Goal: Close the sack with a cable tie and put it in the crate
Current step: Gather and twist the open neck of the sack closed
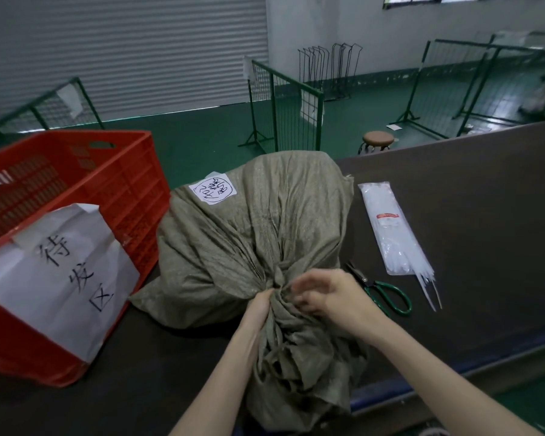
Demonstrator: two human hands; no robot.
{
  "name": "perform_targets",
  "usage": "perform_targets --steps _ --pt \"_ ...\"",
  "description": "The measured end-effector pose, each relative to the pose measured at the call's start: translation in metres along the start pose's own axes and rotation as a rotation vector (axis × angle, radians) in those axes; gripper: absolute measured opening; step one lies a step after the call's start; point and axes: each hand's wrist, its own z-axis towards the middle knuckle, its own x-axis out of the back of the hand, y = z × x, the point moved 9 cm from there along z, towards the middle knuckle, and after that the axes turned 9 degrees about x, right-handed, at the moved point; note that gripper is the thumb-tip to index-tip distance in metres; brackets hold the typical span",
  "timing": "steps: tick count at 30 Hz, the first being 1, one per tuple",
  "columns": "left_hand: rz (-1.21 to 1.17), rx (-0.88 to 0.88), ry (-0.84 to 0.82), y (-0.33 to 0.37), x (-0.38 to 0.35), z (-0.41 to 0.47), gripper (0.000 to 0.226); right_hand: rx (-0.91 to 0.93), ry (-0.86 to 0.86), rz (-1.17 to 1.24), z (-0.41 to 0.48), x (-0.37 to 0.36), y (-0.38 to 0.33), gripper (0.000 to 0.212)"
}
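Note:
A full olive-grey woven sack (252, 228) lies on the dark table, a white handwritten label on its top. Its mouth is bunched into a neck that points toward me. My left hand (260, 305) is closed around the left side of that neck. On the right side of the neck, my right hand (324, 294) rests with its fingers curled on the gathered cloth. I cannot make out a cable tie around the neck. The red plastic crate (114, 184) stands to the left of the sack, with a white paper sign on its near wall.
A clear packet of white cable ties (387, 228) lies right of the sack, loose tie ends sticking out. Green-handled scissors (381, 289) lie beside my right hand. The dark table (485, 215) runs to the right. Green wire fences and a round stool (377, 139) stand on the floor beyond.

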Motion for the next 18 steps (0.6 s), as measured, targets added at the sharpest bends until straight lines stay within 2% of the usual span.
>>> perform_targets --steps 3,5,6,7,9,11,14,17,18 --pt "0.022 -0.034 0.024 0.003 -0.001 -0.009 0.017 0.090 0.335 -0.184 0.001 0.035 -0.009 0.024" --pt "0.024 -0.066 0.033 0.007 -0.004 -0.014 0.017 0.037 0.398 -0.403 0.001 0.051 -0.006 0.009" --pt "0.013 -0.075 0.047 0.008 -0.002 -0.015 0.019 -0.076 0.323 -0.490 0.003 0.051 0.008 0.007" --pt "0.005 -0.082 0.050 0.008 -0.002 -0.015 0.022 -0.232 0.207 -0.513 0.003 0.049 0.031 0.018" --pt "0.002 -0.045 0.067 0.001 0.004 -0.010 0.025 -0.416 -0.004 -0.351 -0.004 0.034 0.067 0.041" --pt "-0.018 0.002 0.040 -0.005 0.005 -0.006 0.035 -0.404 -0.100 -0.210 -0.008 0.018 0.077 0.051" --pt "-0.024 0.038 -0.043 -0.008 -0.003 -0.006 0.038 -0.318 -0.192 -0.086 -0.009 -0.005 0.073 0.048" --pt "-0.034 0.059 -0.146 -0.003 -0.015 -0.015 0.033 -0.218 -0.216 -0.108 -0.002 -0.017 0.069 0.067" --pt "-0.022 0.061 -0.175 -0.002 -0.020 -0.018 0.034 -0.186 -0.209 -0.129 0.000 -0.019 0.067 0.068"
